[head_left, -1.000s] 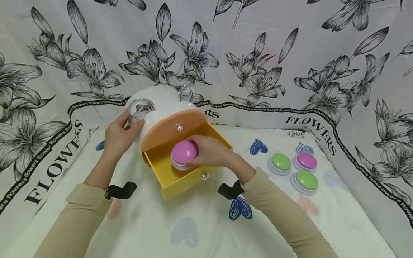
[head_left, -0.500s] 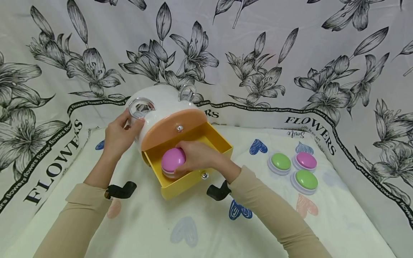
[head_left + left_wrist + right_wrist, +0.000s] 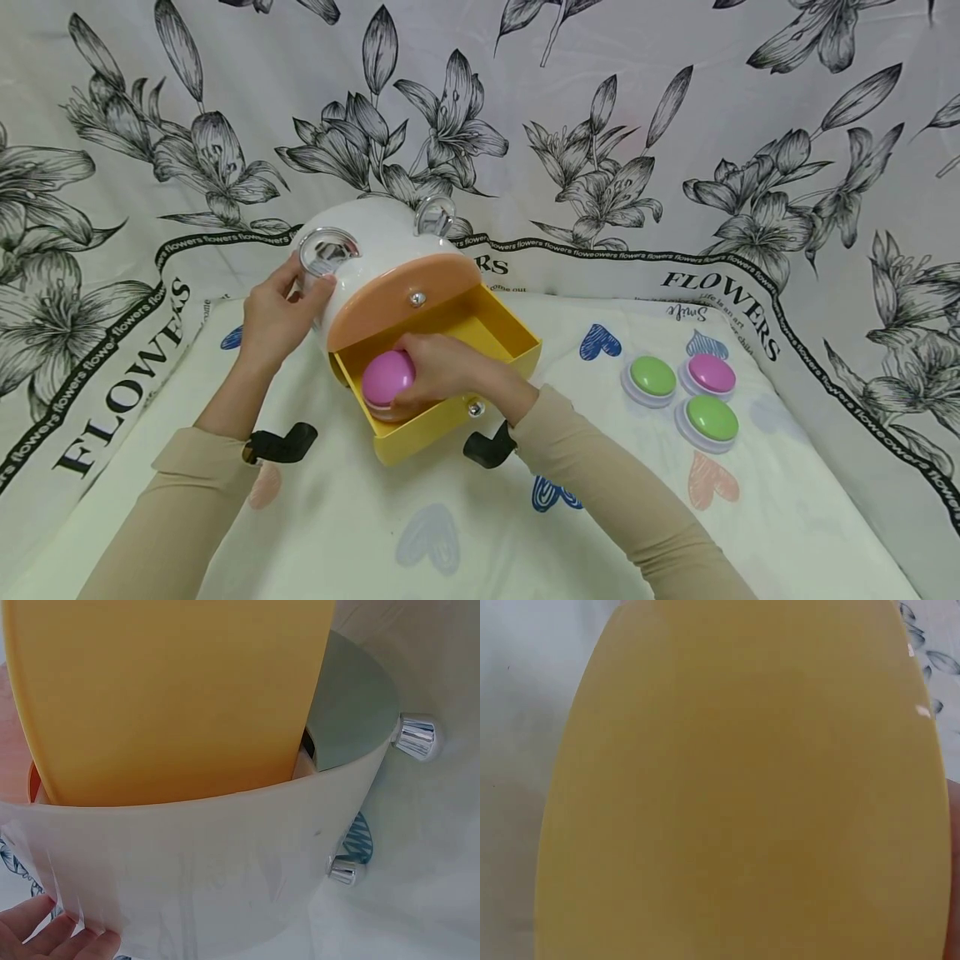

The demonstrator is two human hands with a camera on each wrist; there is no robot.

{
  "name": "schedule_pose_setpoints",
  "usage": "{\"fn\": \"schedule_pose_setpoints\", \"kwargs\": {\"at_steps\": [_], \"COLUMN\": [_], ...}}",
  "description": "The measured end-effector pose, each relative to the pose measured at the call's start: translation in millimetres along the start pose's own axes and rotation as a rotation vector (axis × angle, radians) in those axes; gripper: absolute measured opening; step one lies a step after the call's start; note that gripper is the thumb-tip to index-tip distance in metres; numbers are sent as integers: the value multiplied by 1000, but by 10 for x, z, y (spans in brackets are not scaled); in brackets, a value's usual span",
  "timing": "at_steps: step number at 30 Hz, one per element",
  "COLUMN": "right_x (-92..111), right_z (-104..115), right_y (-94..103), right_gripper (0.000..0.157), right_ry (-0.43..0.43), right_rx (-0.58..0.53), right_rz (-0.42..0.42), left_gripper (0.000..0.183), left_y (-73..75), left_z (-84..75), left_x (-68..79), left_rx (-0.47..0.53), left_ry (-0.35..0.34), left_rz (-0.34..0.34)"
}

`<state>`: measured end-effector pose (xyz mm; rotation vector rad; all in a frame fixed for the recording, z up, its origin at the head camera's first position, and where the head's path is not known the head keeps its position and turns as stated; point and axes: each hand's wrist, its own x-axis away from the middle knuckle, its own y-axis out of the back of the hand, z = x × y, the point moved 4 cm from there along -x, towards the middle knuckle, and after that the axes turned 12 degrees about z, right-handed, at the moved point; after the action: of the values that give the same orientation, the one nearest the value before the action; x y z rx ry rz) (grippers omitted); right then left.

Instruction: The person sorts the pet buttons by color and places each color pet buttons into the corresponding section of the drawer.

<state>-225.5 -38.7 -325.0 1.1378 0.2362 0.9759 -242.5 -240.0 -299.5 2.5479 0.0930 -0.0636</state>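
Observation:
An animal-shaped drawer box (image 3: 390,242) with a white rounded body and clear eyes stands left of centre in the head view. Its lower yellow drawer (image 3: 450,429) is pulled out, under a shut orange upper drawer (image 3: 411,296). My left hand (image 3: 281,312) holds the box's left side by the eye, and the left wrist view shows its fingertips (image 3: 105,945) against the white body. Reaching into the yellow drawer, my right hand (image 3: 442,367) grips a pink dome buzzer (image 3: 387,379) at the left end. The yellow drawer front (image 3: 742,787) fills the right wrist view.
On the heart-print cloth (image 3: 427,537) to the right stand two green buzzers (image 3: 712,417) and a pink buzzer (image 3: 712,373), close together. Behind everything hangs a flower-print curtain (image 3: 570,50). A clear knob (image 3: 476,408) sticks out of the yellow drawer's front.
My right hand has carried the pink buzzer leftward and lower, from the drawer's middle to its left end. The left hand and the box have stayed in place.

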Motion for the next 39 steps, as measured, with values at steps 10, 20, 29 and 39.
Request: {"fn": "schedule_pose_setpoints", "kwargs": {"at_steps": [10, 20, 29, 39], "right_x": [-62, -34, 4, 171], "right_z": [1, 28, 4, -76], "right_y": [-25, -8, 55, 207], "right_gripper": [57, 56, 54, 60], "right_ry": [-47, -50, -16, -6], "right_rx": [35, 62, 37, 80], "right_rz": [50, 113, 123, 39], "left_gripper": [74, 74, 74, 74], "left_y": [1, 2, -1, 6], "left_z": [6, -5, -10, -6], "left_x": [2, 15, 5, 9], "left_rx": [2, 6, 0, -4], "left_ry": [0, 9, 9, 5], "left_rz": [0, 2, 1, 3]}}
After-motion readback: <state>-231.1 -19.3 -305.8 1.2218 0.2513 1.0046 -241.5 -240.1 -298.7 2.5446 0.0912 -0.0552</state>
